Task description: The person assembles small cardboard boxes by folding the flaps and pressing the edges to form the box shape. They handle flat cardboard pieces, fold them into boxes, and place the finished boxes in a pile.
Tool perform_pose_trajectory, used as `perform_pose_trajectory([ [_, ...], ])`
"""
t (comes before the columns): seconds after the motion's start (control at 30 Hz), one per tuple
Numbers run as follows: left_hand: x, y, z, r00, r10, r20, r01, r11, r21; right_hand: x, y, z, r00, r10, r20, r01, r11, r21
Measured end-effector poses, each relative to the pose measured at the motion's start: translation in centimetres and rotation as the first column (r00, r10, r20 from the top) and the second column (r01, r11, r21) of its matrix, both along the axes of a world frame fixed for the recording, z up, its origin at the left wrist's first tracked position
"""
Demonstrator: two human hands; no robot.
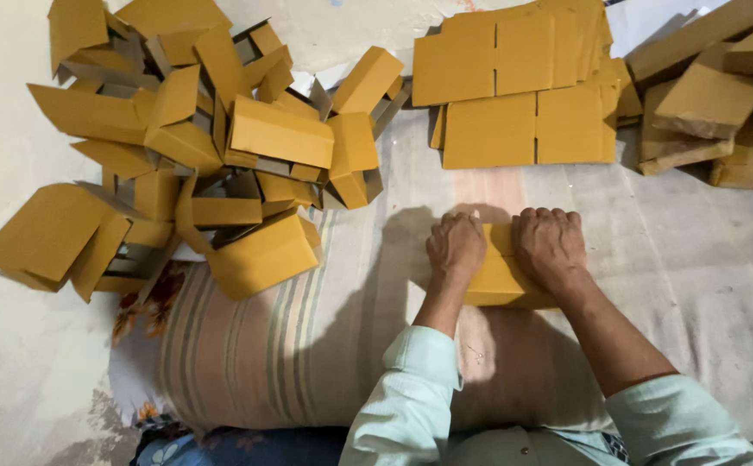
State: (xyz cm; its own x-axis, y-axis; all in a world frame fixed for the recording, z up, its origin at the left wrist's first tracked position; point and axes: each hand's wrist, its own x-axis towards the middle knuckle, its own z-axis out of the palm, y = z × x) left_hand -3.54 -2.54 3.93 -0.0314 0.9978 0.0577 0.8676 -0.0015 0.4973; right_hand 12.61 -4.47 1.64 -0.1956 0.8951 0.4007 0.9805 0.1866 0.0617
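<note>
Both hands press down on 1 small yellow-brown cardboard box [499, 274] that lies on a striped, faded cloth-covered cushion [290, 345] directly in front of the person. The left hand [456, 246] is curled into a loose fist with its knuckles on the box's left part; the right hand [551, 243] sits just beside it, fingers bent over the far edge. Neither hand encloses the box, so it is pinned under them rather than picked up, and the flat, knuckles-down posture suits creasing or flattening a fold, with the soft cushion serving as a padded work surface.

To the left, touching the cushion's edge, lies a loose heap of folded yellow-brown cardboard boxes [221, 147], tumbled at all angles with flaps open (apparently tossed there rather than stacked). Across from the hands, well apart from them, a tidy stack of flat, unfolded cardboard blanks [514, 95] lies square on the pale floor covering [704, 259], within forward reach. At the far right, a pile of larger brown cardboard pieces [713, 103] leans unevenly. The pale green sleeves [411, 388] are pushed back above the wrists, keeping the forearms free.
</note>
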Motion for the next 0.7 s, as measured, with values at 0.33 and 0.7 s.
perform_pose_trajectory([
  [0.33,-0.6,1.0,-1.7,0.999,0.041,0.034,-0.042,0.999,0.030,-5.0,2.6,-0.5,0.991,0.070,-0.113,-0.081,0.992,-0.098],
  [0.7,-0.5,0.5,-1.3,0.999,0.031,0.042,-0.032,0.999,0.020,0.5,0.6,1.5,0.993,0.061,0.096,-0.039,0.976,-0.214],
])
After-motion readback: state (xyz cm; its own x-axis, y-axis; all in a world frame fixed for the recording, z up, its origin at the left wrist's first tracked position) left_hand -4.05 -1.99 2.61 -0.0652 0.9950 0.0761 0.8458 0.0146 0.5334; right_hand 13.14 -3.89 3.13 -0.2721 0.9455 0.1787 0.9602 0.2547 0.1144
